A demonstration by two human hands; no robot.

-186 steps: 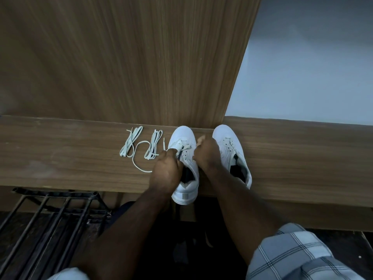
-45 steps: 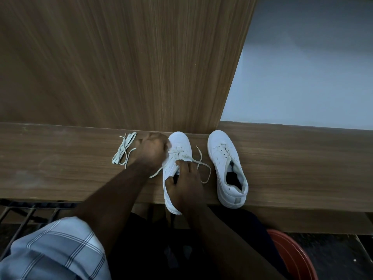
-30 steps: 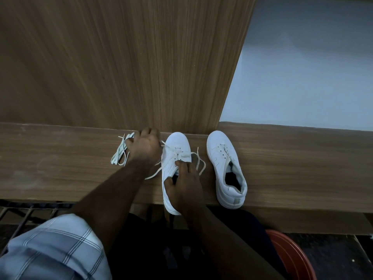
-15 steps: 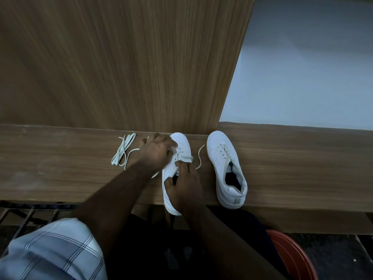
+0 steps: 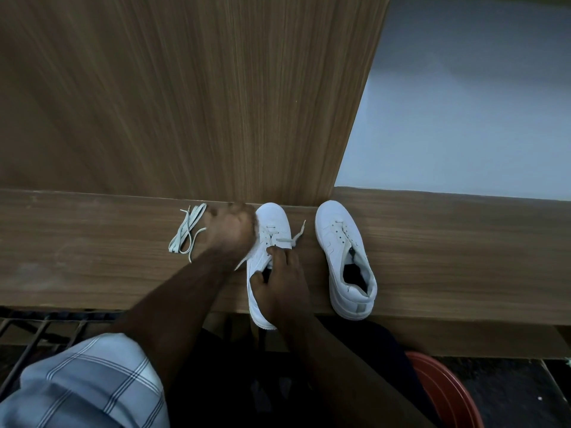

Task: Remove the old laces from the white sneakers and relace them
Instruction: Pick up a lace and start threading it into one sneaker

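Two sneakers stand side by side on the surface (image 5: pixel 432 248), toes toward its far edge and heels at the near edge. The left sneaker (image 5: pixel 265 242) overhangs the near edge; the right sneaker (image 5: pixel 343 251) sits just beside it. A loose lace bundle (image 5: pixel 185 231) lies left of the left sneaker, near the far edge. An upright panel (image 5: pixel 185 94) rises behind the far edge.

A wooden ledge (image 5: pixel 92 257) is carrying two white sneakers (image 5: pixel 344 257), toes pointing at the wood panel (image 5: pixel 185 103) behind, heels hanging over the near edge. A loose lace bundle (image 5: pixel 185 233) is lying just left of them.
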